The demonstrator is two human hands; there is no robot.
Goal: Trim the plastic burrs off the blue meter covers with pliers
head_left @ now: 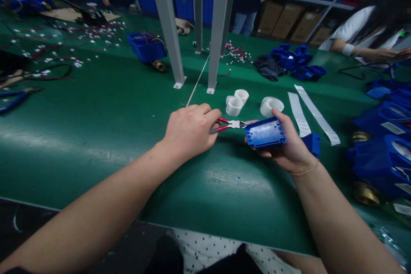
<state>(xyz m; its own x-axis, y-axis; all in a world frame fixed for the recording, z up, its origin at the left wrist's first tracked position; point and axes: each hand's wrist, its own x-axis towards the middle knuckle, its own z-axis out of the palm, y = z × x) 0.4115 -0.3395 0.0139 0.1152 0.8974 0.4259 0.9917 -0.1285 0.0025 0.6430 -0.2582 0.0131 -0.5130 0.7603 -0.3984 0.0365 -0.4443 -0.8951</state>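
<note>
My left hand point(190, 129) is closed around red-handled cutters point(228, 124), whose metal jaws touch the left edge of a blue plastic housing point(265, 132). My right hand point(287, 145) grips that housing from below and behind, thumb on its top edge, just above the green table point(105, 115). A second blue part point(312, 142) lies right behind my right hand.
White tape rolls point(236, 101) and another roll point(271, 105) stand just beyond the hands, with white label strips point(316, 114) to their right. Blue housings with brass fittings point(385, 158) pile at the right. Grey metal posts point(167, 25) rise ahead. A person in white point(362, 30) sits far right.
</note>
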